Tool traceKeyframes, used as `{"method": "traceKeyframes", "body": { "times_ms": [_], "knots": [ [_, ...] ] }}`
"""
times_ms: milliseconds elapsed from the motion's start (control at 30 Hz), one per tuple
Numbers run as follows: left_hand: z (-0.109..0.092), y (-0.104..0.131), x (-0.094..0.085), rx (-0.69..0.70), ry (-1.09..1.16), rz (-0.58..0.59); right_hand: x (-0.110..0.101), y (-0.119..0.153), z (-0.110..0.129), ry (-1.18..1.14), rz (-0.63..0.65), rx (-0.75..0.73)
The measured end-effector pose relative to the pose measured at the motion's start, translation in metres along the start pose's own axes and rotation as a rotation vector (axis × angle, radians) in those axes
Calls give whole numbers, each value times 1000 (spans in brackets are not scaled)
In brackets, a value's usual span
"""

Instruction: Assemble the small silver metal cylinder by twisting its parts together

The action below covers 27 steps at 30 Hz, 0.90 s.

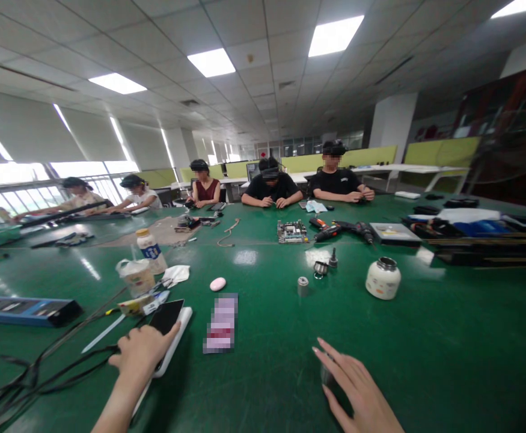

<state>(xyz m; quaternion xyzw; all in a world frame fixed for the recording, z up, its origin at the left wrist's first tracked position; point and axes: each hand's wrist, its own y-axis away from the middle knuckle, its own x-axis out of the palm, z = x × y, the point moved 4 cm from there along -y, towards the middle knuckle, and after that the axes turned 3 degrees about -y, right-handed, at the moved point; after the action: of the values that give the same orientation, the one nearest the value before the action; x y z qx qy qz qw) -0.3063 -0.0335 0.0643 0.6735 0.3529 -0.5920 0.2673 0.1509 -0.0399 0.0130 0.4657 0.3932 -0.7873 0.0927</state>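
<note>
My left hand (143,349) is closed around the lower part of a black phone (168,316), which lies over a white flat object (177,343). My right hand (357,391) is open above the table, its fingers stretched out and thumb apart, around a small metal cylinder (326,374) partly hidden by the fingers; contact is unclear. Ahead stand another metal cylinder (303,287), a metal ring-like part (320,269), a dark pointed part (333,258) and a cream jar (383,279). Between the hands lie a pink oval object (217,284) and a blurred purple packet (222,323).
Black cables (32,379) and a blue power strip (23,310) lie left, near a cup (136,276) and bottle (151,251). A circuit board (292,231), power drill (357,230) and grey box (395,234) are farther away. Several people sit across the green table (263,373).
</note>
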Motion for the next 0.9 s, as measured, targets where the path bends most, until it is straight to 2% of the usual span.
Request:
{"method": "traceKeyframes", "body": {
  "times_ms": [33, 67, 100, 133, 167, 233, 300, 367, 433, 533, 667, 900],
  "knots": [
    [-7, 12, -6, 1, -1, -66, 0, 0, 0, -4, 2, 1],
    [-20, 29, -16, 86, 34, -239, 0, -1, 0, -10, 5, 3],
    [-37, 51, -24, 239, 106, -366, 0, -1, 0, -18, 6, 6],
    [-56, 77, -27, 421, 211, -421, 0, -1, -1, -27, 7, 11],
    [-76, 106, -26, 647, 340, -390, 0, -1, -1, -36, 8, 18],
    [-112, 163, -14, 1015, 566, -174, -1, -1, -2, -55, 0, 33],
    [-140, 212, 6, 1245, 696, 80, -1, 1, -5, -87, -38, 57],
    [-158, 244, 24, 1375, 806, 246, 0, 4, -9, -149, -82, 107],
    [-168, 256, 37, 1326, 929, 316, 3, 6, -15, -229, -110, 180],
    [-178, 256, 44, 1199, 1065, 376, 9, 7, -23, -306, -96, 249],
    [-187, 253, 45, 1110, 1150, 386, 14, 7, -29, -281, -56, 204],
    [-194, 254, 56, 1014, 1263, 397, 18, 18, -35, -216, -94, 213]
  ]
}}
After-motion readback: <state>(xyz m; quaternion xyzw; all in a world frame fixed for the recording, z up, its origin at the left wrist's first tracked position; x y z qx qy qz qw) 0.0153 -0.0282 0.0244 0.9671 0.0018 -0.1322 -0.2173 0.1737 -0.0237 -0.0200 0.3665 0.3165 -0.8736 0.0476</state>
